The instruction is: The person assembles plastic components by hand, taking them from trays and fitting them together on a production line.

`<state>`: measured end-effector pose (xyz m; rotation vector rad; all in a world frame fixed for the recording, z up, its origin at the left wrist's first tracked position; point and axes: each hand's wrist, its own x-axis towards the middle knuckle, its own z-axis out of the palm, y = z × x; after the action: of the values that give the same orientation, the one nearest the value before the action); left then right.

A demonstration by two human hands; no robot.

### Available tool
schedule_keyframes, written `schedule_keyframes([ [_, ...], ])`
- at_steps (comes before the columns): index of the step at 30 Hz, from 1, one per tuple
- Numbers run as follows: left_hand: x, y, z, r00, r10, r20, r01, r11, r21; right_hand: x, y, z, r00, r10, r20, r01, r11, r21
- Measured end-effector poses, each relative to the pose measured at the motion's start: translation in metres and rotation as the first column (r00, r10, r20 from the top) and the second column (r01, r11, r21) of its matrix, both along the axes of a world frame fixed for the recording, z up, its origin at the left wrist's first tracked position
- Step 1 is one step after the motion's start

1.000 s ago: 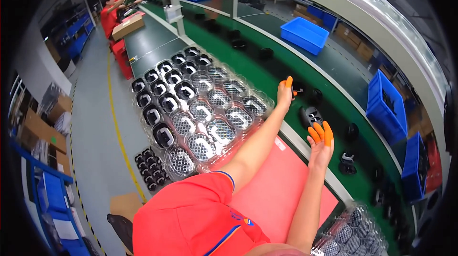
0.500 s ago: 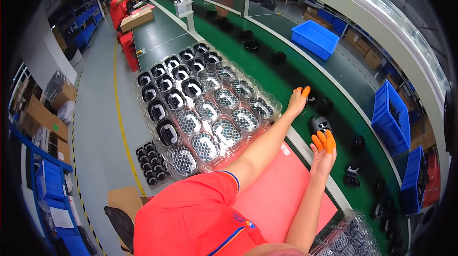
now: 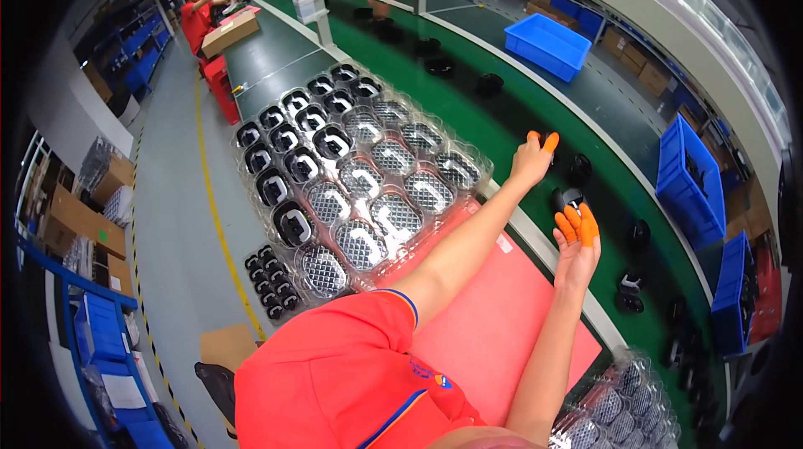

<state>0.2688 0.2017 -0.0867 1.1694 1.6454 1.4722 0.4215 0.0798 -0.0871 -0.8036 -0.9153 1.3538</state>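
My left hand (image 3: pixel 533 161) reaches over the green conveyor belt (image 3: pixel 468 106), orange finger cots on its fingertips. Its fingers are pinched on a small dark part, mostly hidden by the hand. Closer to me, my right hand (image 3: pixel 577 241) is turned palm up, with orange cots on its curled fingers. At its fingertips is a black plastic part (image 3: pixel 570 197) with a pale, shiny face; the fingers cover some of it. Another black part (image 3: pixel 579 169) lies on the belt just beyond both hands.
Clear blister trays (image 3: pixel 393 215), partly filled with black housings, lie left of my arm beside a pink mat (image 3: pixel 477 307). More black parts (image 3: pixel 639 234) dot the belt. Blue bins (image 3: pixel 548 46) stand along the far side. A filled tray (image 3: pixel 623 407) sits near right. Co-workers are far off.
My view has shifted slightly. Both hands stay over the belt in nearly the same places. Less of the part at my right fingertips shows now.
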Motion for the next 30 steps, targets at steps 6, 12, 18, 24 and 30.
schedule_keyframes([
  [6, 0.030, -0.038, 0.051, 0.971, -0.011, -0.240, 0.053, 0.985, 0.167, 0.023, 0.004, 0.014, 0.990, -0.105, -0.096, 0.118, 0.983, 0.144],
  [12, 0.055, -0.079, 0.086, 0.648, -0.636, 0.420, 0.603, 0.765, 0.228, 0.047, -0.006, 0.042, 0.928, -0.274, -0.253, 0.302, 0.950, 0.079],
  [18, 0.060, -0.091, 0.092, 0.092, -0.767, 0.635, 0.820, 0.420, 0.389, 0.093, 0.000, 0.032, 0.930, -0.348, -0.118, 0.363, 0.922, 0.138],
  [24, 0.023, -0.073, 0.103, 0.166, -0.581, 0.797, 0.508, 0.743, 0.436, 0.062, -0.023, 0.064, 0.662, -0.075, 0.746, -0.056, 0.987, 0.149],
  [30, 0.004, -0.056, 0.091, -0.157, -0.462, 0.873, 0.372, 0.791, 0.486, 0.019, -0.026, 0.019, 0.202, 0.533, 0.822, -0.719, 0.650, -0.245],
])
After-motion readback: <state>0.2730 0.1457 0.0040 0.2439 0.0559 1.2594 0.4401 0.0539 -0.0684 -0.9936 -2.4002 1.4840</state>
